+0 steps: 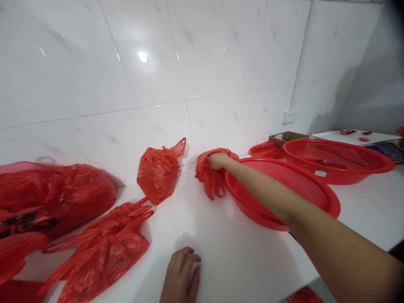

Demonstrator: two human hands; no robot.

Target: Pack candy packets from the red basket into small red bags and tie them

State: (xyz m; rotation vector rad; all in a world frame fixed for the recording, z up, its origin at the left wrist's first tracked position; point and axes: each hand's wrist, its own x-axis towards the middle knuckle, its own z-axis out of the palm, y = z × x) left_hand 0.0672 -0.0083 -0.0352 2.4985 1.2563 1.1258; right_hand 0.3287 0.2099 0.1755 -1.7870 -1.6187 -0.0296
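Observation:
My right hand (219,160) reaches across the table to a red plastic bag (212,179) by the tiled wall, its fingers closed on the top of the bag. The right forearm passes over a red mesh basket (240,191). My left hand (182,275) rests near the front of the white table (202,223), fingers loosely curled and apart, holding nothing. Another knotted red bag (158,170) stands against the wall, left of the one under my right hand.
Several red bags lie at the left, including a large one (78,193) and a flatter one (104,256). A second red basket (341,174) and a cardboard box (288,136) are at the right. A socket (288,117) is on the wall.

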